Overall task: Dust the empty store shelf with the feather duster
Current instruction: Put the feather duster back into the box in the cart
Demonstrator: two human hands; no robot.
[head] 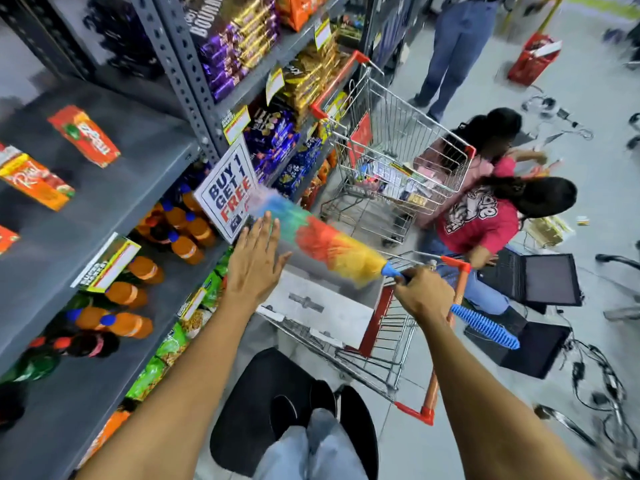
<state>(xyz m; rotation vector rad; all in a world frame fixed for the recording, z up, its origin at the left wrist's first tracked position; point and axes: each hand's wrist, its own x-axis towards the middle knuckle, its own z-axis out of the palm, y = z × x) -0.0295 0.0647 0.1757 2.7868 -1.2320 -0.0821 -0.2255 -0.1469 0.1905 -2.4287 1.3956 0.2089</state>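
Note:
A rainbow feather duster [311, 237] with a blue ribbed handle points up and left toward the shelving. My right hand [424, 294] is shut on the handle just behind the yellow feathers. My left hand [254, 261] is open with fingers spread, touching or just beside the duster's feathers, near the front edge of the shelves. The grey metal shelf [114, 181] at upper left is mostly bare, with a few red and orange juice cartons [85, 135] lying on it. The duster's blue tip is blurred in front of a "Buy 1 Get 1 Free" sign [225, 195].
Lower shelves hold orange drink bottles [183, 247] and green snack bags; upper right shelves hold chocolate packs. Two wire shopping carts [391, 157] stand close on the right. Two people crouch by the far cart, another stands beyond. Laptops [540, 282] and cables lie on the floor.

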